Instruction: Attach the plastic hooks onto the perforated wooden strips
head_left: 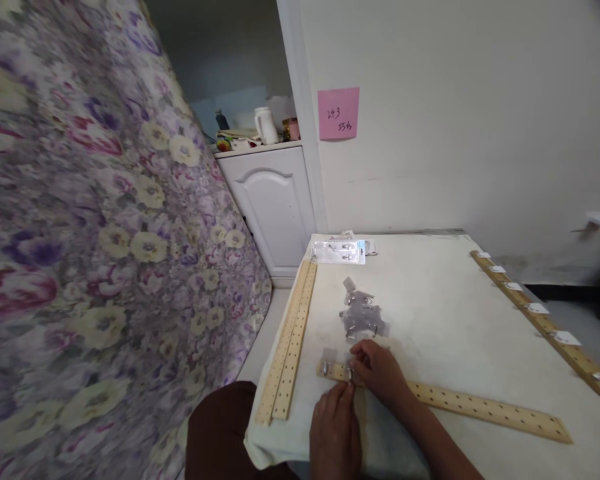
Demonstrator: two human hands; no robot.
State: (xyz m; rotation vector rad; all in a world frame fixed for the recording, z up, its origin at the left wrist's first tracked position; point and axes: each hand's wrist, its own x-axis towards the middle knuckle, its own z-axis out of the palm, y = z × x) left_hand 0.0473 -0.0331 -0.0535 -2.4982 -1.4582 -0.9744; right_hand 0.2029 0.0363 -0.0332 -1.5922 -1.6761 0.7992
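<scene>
A narrow wooden strip (pixel 485 407) with rows of small holes lies crosswise near the table's front. Over its left part, my left hand (pixel 334 427) and my right hand (pixel 380 370) meet at a clear plastic square with a small metal hook (pixel 351 375). My left fingertips press at the metal part from the near side. The right thumb and forefinger pinch at the clear square from the far side; their exact hold is partly hidden. A similar clear hook (pixel 326 365) sits on the strip's left end. Beyond my hands lies a pile of clear hooks (pixel 363 317).
Two more holed strips (pixel 295 333) lie along the table's left edge. Blister packaging (pixel 339 253) rests at the back left. Along the right edge runs a strip bearing several white pieces (pixel 537 308). A floral curtain (pixel 130 233) hangs left; a wall (pixel 420 133) stands behind.
</scene>
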